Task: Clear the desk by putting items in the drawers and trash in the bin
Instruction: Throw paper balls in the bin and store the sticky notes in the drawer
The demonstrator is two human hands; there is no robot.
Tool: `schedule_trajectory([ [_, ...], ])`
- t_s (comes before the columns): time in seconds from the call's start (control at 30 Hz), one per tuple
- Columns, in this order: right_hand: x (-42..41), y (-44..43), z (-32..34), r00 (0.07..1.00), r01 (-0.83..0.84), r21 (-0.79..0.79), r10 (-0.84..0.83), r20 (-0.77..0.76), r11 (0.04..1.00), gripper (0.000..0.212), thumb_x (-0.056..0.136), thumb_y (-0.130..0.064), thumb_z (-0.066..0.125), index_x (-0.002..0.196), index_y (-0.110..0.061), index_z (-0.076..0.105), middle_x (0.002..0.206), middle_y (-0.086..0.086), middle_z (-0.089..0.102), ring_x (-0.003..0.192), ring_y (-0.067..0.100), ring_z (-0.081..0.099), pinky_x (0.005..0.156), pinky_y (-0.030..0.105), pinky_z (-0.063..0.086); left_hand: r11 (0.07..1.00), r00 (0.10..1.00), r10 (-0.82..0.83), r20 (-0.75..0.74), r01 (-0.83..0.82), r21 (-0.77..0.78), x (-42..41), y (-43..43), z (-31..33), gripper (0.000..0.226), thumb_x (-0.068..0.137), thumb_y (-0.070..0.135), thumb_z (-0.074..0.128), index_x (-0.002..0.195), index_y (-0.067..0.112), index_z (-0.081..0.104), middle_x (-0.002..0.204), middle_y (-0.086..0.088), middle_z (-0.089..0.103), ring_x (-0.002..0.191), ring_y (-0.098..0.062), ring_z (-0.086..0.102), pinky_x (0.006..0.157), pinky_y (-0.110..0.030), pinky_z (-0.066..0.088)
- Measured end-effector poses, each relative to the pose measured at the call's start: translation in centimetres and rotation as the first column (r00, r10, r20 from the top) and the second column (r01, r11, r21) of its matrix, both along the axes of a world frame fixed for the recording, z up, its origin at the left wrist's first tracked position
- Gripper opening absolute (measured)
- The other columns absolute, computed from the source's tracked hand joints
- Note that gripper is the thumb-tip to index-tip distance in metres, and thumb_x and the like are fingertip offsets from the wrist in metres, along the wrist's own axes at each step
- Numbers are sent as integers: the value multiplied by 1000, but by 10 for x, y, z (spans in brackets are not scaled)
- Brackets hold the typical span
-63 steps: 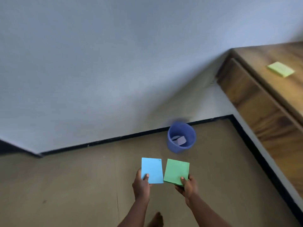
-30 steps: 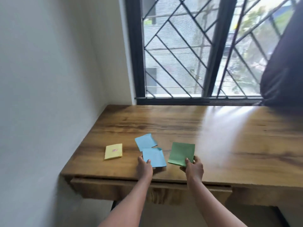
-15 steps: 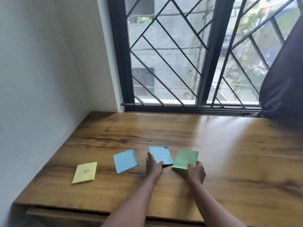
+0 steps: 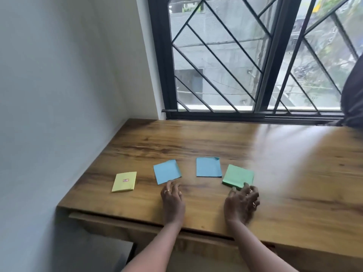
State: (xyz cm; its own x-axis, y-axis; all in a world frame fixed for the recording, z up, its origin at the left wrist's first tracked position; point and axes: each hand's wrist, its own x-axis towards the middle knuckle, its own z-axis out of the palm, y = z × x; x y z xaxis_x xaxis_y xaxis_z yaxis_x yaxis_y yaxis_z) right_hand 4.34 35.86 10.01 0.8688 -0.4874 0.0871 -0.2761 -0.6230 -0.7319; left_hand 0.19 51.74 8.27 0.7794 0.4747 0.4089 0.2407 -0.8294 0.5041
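Note:
Several sticky-note pads lie in a row on the wooden desk (image 4: 216, 142): a yellow pad (image 4: 124, 181) at the left, a blue pad (image 4: 167, 171), a second blue pad (image 4: 208, 167) and a green pad (image 4: 238, 175). My left hand (image 4: 172, 201) rests palm down on the desk, its fingertips just short of the left blue pad's near edge, holding nothing. My right hand (image 4: 241, 204) hovers with curled, spread fingers at the green pad's near edge, empty. The bin is out of view.
A drawer front (image 4: 110, 226) runs under the desk's near edge, slightly ajar at the left. A white wall (image 4: 59, 95) borders the desk on the left. A barred window (image 4: 245, 55) stands behind, with a dark cloth (image 4: 353, 95) at the far right.
Both hands let go of the blue pad and the green pad, which now lie on the desk. The left hand moved left toward the other blue pad; the right hand drew back.

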Motion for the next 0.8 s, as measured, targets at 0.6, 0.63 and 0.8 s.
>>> schedule_trajectory([
  [0.6, -185, 47, -55, 667, -651, -549, 740, -85, 524, 54, 72, -17, 37, 118, -8, 64, 126, 8, 62, 119, 22, 56, 111, 26, 7, 971, 958, -131, -256, 176, 163, -179, 37, -41, 83, 71, 33, 74, 141, 7, 39, 140, -7, 50, 128, -26, 50, 107, -35, 39],
  [0.63, -181, 52, -52, 637, -677, -554, 762, -113, 484, 56, 71, -18, 36, 119, -9, 63, 127, 6, 61, 120, 21, 57, 111, 28, 6, 958, 946, -156, -285, 215, 191, -172, 41, -43, 98, 65, 34, 76, 146, 7, 29, 140, -5, 49, 130, -25, 47, 109, -33, 36],
  [0.8, -158, 68, -64, 542, -693, -604, 837, -76, 394, 53, 75, -14, 37, 122, -7, 61, 127, 8, 61, 118, 22, 58, 113, 32, 7, 919, 903, -233, -361, 325, 221, -154, 58, -62, 130, 52, 15, 80, 151, 15, -4, 160, -1, 5, 147, -20, -7, 115, -30, -2],
])
